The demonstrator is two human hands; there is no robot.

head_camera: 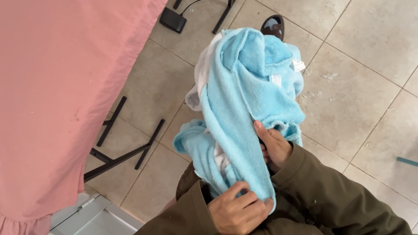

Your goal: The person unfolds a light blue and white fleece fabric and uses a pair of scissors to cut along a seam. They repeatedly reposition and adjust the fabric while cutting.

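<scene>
Fingers of the left hand (237,211) are curled tight into a pinch on the lower end of a light blue fleece garment (249,96), gripping a folded strip of it close to the olive jacket sleeve (190,227). Just above, the right hand (272,146) lies against the same strip, thumb on top and fingers tucked behind the cloth, so it seems to clasp the fleece, though the fingertips are hidden. From these two hands the garment hangs bunched in the air in front of the person's body, over the tiled floor (385,65), with a white lining showing at its left edge and a small white tag near the top. A dark shoe tip (273,25) peeks out beyond it. To the left, well apart, stands a table draped in pink cloth (39,75), its black legs on the tiles. As a judgement, the loose lobe drooping at lower left is the risk: only one strip is held, so the plush bulk could slide free and drop onto the floor.
</scene>
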